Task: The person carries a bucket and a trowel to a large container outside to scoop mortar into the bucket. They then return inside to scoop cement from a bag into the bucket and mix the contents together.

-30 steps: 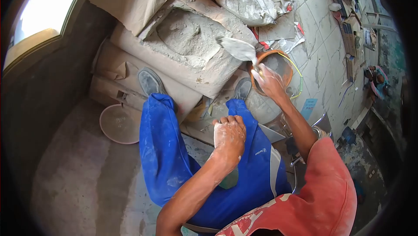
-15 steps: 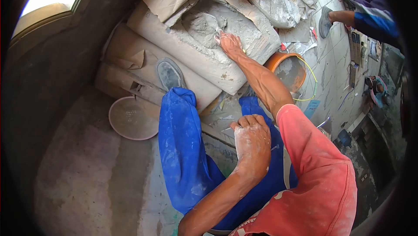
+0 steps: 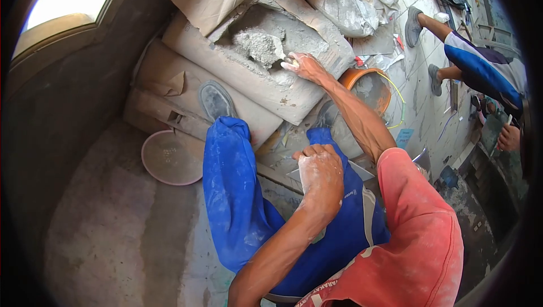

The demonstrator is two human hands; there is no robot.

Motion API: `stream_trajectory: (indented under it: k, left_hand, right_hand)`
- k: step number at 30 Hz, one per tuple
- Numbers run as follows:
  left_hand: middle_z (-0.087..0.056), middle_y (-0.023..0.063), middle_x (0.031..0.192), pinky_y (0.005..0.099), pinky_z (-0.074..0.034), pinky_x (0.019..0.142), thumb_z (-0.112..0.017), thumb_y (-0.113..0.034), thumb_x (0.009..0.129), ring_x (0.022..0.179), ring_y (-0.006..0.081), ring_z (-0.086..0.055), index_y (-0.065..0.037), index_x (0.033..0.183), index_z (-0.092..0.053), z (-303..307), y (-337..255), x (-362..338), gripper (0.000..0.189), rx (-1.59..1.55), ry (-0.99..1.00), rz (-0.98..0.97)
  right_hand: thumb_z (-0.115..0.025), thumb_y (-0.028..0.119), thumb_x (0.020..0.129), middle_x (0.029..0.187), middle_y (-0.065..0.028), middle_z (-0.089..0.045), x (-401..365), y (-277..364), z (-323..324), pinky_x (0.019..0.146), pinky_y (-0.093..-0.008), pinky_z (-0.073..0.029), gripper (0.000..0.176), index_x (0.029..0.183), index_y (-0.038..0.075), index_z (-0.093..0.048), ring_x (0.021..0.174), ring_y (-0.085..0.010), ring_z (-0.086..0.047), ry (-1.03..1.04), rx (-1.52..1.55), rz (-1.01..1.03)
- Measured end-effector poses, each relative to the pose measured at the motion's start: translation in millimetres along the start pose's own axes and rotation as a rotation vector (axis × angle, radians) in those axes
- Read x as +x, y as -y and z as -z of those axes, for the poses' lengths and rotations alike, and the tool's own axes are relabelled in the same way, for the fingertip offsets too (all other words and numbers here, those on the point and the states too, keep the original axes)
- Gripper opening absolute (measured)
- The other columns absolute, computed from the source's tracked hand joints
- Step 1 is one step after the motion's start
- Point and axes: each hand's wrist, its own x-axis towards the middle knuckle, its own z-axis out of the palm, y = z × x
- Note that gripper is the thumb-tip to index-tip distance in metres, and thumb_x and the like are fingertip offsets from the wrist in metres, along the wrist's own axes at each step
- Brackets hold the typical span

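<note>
The right hand (image 3: 305, 65), closed around a trowel (image 3: 284, 59), digs cement powder (image 3: 257, 44) from the open bag (image 3: 271, 89), the left hand (image 3: 319, 174) fisted on the thigh; lifting it clear likely calls for a level blade.

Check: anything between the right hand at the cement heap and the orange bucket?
Nothing separate visible. Right hand is at the cement heap in the open bag; only the bag's edge and the own forearm lie toward the orange bucket.
</note>
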Motion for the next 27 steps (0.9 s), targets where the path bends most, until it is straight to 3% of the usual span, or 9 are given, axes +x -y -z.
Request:
stream_trajectory:
  k: [3, 7, 12, 15, 17, 20, 21, 24, 27]
  left_hand:
    - [-0.055, 0.0108, 0.09, 0.0423, -0.036, 0.078, -0.054, -0.014, 0.072, 0.085, 0.0222, -0.052, -0.002, 0.097, -0.052, -11, -7, 5, 0.028, -0.016, 0.077, -0.024]
    - [-0.055, 0.0062, 0.088, 0.0354, -0.04, 0.07, -0.057, -0.013, 0.071, 0.086, 0.0192, -0.054, -0.006, 0.094, -0.049, -17, -13, 5, 0.025, 0.14, 0.046, -0.089]
    - [-0.054, 0.0082, 0.088, 0.0378, -0.043, 0.068, -0.05, -0.011, 0.075, 0.085, 0.0222, -0.054, -0.004, 0.095, -0.049, -31, -24, 11, 0.021, 0.213, 0.074, -0.157]
    - [-0.055, 0.0101, 0.087, 0.0397, -0.044, 0.066, -0.05, -0.008, 0.073, 0.082, 0.0254, -0.055, -0.004, 0.099, -0.048, -37, -34, 19, 0.026, 0.22, 0.082, -0.202]
    - [-0.056, 0.0123, 0.087, 0.041, -0.045, 0.066, -0.051, -0.005, 0.068, 0.081, 0.0293, -0.055, -0.004, 0.102, -0.046, -45, -36, 21, 0.034, 0.21, 0.056, -0.237]
    - [-0.054, 0.0089, 0.085, 0.0391, -0.044, 0.066, -0.048, -0.007, 0.073, 0.081, 0.0237, -0.055, -0.004, 0.098, -0.048, -54, -42, 25, 0.025, 0.278, 0.086, -0.276]
    - [-0.054, 0.0091, 0.085, 0.0399, -0.044, 0.066, -0.05, -0.006, 0.071, 0.081, 0.0244, -0.055, -0.004, 0.101, -0.047, -56, -44, 27, 0.03, 0.294, 0.118, -0.255]
    - [-0.055, 0.0091, 0.086, 0.0407, -0.044, 0.067, -0.05, -0.006, 0.071, 0.082, 0.0249, -0.055, -0.004, 0.103, -0.047, -64, -47, 31, 0.032, 0.301, 0.105, -0.255]
    - [-0.055, 0.0094, 0.087, 0.0409, -0.043, 0.068, -0.051, -0.005, 0.07, 0.082, 0.0255, -0.055, -0.004, 0.104, -0.047, -69, -53, 33, 0.034, 0.299, 0.119, -0.26]
  right_hand:
    - [-0.051, 0.051, 0.075, 0.101, -0.0197, -0.056, -27, -15, 3, 0.082, -0.0377, -0.041, 0.061, 0.109, 0.001, -0.05, 0.094, -0.0322, -0.054, -0.138, -0.006, -0.008]
    - [-0.051, 0.05, 0.076, 0.092, -0.0193, -0.058, -97, -31, 26, 0.076, -0.0389, -0.042, 0.055, 0.105, 0.004, -0.052, 0.087, -0.0338, -0.055, -0.143, 0.156, -0.071]
    - [-0.052, 0.048, 0.076, 0.078, -0.0175, -0.058, -196, -69, 32, 0.068, -0.0381, -0.042, 0.051, 0.095, 0.001, -0.055, 0.075, -0.0319, -0.056, -0.192, 0.354, -0.194]
    - [-0.052, 0.049, 0.076, 0.071, -0.0161, -0.057, -247, -112, -1, 0.063, -0.0388, -0.041, 0.051, 0.094, 0.001, -0.054, 0.067, -0.0299, -0.056, -0.365, 0.467, -0.303]
    - [-0.052, 0.042, 0.079, 0.058, -0.0049, -0.05, -270, -135, -23, 0.049, -0.0288, -0.04, 0.041, 0.082, 0.001, -0.052, 0.049, -0.0126, -0.047, -0.495, 0.694, -0.544]
    - [-0.049, 0.047, 0.078, 0.066, -0.0132, -0.058, -271, -198, -55, 0.054, -0.0341, -0.044, 0.048, 0.096, 0.003, -0.054, 0.055, -0.0227, -0.056, -0.491, 0.793, -0.8]
    - [-0.046, 0.045, 0.08, 0.064, -0.0132, -0.058, -258, -227, -75, 0.054, -0.0333, -0.045, 0.048, 0.096, 0.0, -0.053, 0.054, -0.0217, -0.058, -0.495, 0.651, -0.832]
    - [-0.043, 0.042, 0.08, 0.066, -0.0166, -0.059, -220, -278, -89, 0.057, -0.0371, -0.048, 0.05, 0.094, -0.006, -0.052, 0.053, -0.0262, -0.059, -0.452, 0.85, -0.918]
    - [-0.043, 0.034, 0.08, 0.086, -0.0238, -0.059, -191, -297, -90, 0.074, -0.0396, -0.046, 0.042, 0.093, -0.004, -0.056, 0.083, -0.0339, -0.058, -0.517, 0.327, -0.875]
